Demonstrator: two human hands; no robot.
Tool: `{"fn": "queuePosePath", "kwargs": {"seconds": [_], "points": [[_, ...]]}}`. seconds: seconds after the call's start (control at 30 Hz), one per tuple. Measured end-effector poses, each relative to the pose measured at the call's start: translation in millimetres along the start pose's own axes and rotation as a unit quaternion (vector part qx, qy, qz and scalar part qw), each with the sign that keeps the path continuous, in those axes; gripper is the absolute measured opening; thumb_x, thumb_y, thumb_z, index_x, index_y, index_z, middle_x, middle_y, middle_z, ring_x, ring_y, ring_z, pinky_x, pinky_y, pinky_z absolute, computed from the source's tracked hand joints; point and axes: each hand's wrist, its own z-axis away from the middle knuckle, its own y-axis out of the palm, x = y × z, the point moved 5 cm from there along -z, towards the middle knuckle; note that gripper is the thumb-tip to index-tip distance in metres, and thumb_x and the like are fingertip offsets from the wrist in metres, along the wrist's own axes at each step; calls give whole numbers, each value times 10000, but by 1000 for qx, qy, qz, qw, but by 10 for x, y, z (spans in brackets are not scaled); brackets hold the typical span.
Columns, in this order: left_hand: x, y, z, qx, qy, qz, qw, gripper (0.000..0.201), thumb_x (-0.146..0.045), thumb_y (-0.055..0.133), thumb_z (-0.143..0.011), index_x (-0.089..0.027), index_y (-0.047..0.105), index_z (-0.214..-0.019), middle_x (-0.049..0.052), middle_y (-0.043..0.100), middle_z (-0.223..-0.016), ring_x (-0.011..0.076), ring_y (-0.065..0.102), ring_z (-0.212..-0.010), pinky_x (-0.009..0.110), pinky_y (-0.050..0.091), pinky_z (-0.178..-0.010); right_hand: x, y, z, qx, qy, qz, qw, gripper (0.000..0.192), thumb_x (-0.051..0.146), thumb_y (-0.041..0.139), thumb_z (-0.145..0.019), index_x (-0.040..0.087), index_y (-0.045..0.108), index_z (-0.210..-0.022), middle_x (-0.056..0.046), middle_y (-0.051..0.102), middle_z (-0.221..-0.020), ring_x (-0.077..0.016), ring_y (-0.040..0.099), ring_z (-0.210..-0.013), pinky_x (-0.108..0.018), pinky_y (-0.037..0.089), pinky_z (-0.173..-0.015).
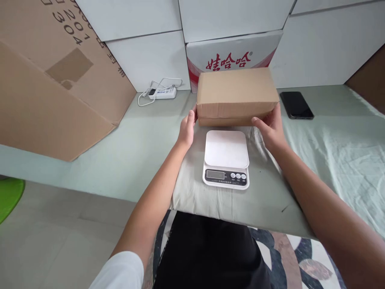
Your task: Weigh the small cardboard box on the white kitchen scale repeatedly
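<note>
Bright, diffuse light; soft shadow under the cardboard box (236,88). Wide-angle stretch at edges. Scale (226,149) fine print too soft to read.

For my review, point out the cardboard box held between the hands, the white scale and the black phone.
Held cardboard box (237,92): head view, on its top face.
White scale (226,159): head view, on its weighing plate.
Black phone (296,105): head view, on its dark screen.

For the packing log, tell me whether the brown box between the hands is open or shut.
Shut, as far as shows: the brown box has a flat top, no flap raised. Its underside is hidden.
</note>
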Motion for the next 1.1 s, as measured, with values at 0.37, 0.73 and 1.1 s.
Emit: {"fn": "queuePosePath", "kwargs": {"seconds": [0.37, 0.73, 1.1], "points": [[-399, -84, 1289, 12, 49, -38, 998, 880, -898, 440, -991, -287, 673, -1580, 115, 688, -1659, 401, 503, -1681, 563, 444, -1403, 384, -148, 997, 7, -64, 42, 997, 1293, 810, 915, -728, 608, 179, -1772, 122, 219, -1916, -328, 148, -1829, -660, 75, -1513], [-330, -146, 1378, 1, 55, -22, 998, 864, -877, 442, -1008, -247, 704, -1539, 156, 709, -1624, 416, 582, -1616, 577, 488, -1357, 465, -128, 1204, 8, -136, 101, 986, 1350, 856, 884, -724, 494, 178, -1817, -1, 299, -1869, -423, 236, -1783, -680, 238, -1487], [-365, -135, 1385, 1, 67, -39, 997, 852, -859, 471, -1012, -223, 714, -1524, 165, 729, -1594, 404, 616, -1587, 551, 498, -1350, 372, -227, 1172, -40, -133, 122, 983, 1192, 933, 777, -731, 461, 322, -1726, -89, 425, -1722, -480, 415, -1605, -813, 294, -1331]]}}
